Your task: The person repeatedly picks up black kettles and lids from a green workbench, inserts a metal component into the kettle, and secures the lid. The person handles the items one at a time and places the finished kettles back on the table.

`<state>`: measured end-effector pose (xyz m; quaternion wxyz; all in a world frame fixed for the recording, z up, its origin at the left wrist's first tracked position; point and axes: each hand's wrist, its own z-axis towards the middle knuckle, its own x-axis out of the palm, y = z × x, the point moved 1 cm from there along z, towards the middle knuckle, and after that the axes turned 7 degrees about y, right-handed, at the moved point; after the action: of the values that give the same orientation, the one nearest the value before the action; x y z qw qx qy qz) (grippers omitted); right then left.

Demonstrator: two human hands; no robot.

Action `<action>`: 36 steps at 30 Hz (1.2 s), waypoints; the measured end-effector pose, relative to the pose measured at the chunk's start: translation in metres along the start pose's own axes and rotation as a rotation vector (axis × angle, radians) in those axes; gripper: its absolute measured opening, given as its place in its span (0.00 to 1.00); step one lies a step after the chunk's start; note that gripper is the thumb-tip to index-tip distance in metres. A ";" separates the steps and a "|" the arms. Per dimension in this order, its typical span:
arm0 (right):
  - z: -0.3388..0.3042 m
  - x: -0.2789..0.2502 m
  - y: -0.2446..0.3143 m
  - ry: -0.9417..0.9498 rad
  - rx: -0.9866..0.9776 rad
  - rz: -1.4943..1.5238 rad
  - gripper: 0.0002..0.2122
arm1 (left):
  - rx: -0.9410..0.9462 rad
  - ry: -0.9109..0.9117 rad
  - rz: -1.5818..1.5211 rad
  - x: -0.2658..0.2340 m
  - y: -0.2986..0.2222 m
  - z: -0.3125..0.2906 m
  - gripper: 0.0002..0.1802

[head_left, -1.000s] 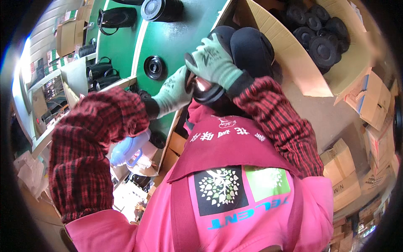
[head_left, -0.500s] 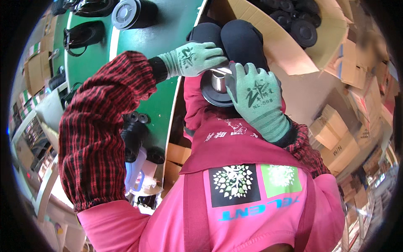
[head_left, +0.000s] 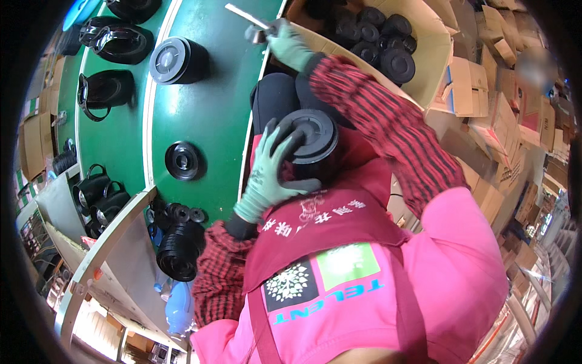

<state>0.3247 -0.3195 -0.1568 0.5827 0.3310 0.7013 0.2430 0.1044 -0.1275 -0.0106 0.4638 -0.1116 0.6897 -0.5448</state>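
A round black plastic part (head_left: 316, 134) with a ribbed disc top rests on my lap. My left hand (head_left: 270, 173), in a green glove with dark fingertips, grips it from the left, fingers over its top and thumb along the near side. My right hand (head_left: 290, 47), gloved alike, reaches far forward over the green table's near edge. It is closed on a metal tool with a flat bar handle (head_left: 247, 16) and a short cylindrical end (head_left: 254, 34). Motion blurs the right fingers slightly.
On the green table (head_left: 224, 79) stand a black lidded round part (head_left: 176, 60), a small black disc (head_left: 183, 160) and black handled jugs (head_left: 106, 94). Stacked black rings (head_left: 180, 252) lie nearer left. An open carton (head_left: 433, 67) of black round parts stands far right.
My right hand has carried the metal tool off the lap, forward and left toward the table. My left hand has come back from the tool onto the black part. The view has shifted.
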 end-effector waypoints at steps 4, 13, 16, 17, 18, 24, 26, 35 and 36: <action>0.032 0.049 0.019 -0.042 0.018 -0.169 0.26 | -0.001 -0.127 0.032 0.024 -0.002 -0.004 0.47; -0.154 -0.052 0.007 0.693 -0.427 0.938 0.16 | 0.042 -0.265 -0.112 0.011 0.015 -0.033 0.39; -0.209 -0.086 0.040 0.455 -0.848 0.499 0.09 | -0.013 -0.237 -0.100 0.019 0.013 -0.031 0.44; -0.219 -0.082 0.035 0.313 -0.871 0.512 0.07 | 0.005 -0.224 -0.010 0.022 0.006 -0.027 0.46; -0.230 -0.076 0.033 0.187 -0.812 0.511 0.07 | -0.034 -0.237 -0.010 0.029 -0.006 -0.024 0.49; -0.244 -0.039 0.006 -0.124 -0.398 0.599 0.07 | -0.073 -0.467 0.027 0.066 0.006 -0.010 0.41; -0.244 -0.050 0.019 -0.084 -0.339 0.554 0.04 | -0.117 -0.461 -0.001 0.069 0.011 -0.010 0.39; -0.092 -0.049 0.032 -0.009 -0.317 0.242 0.23 | -0.111 -0.420 -0.186 0.054 0.013 -0.009 0.47; -0.059 -0.041 0.031 -0.136 -0.307 -0.153 0.30 | -0.111 -0.375 -0.223 0.048 0.011 -0.009 0.47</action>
<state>0.2767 -0.3270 -0.0961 0.6891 0.1994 0.6383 0.2792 0.0752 -0.1493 -0.0455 0.5138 -0.3118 0.6040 -0.5235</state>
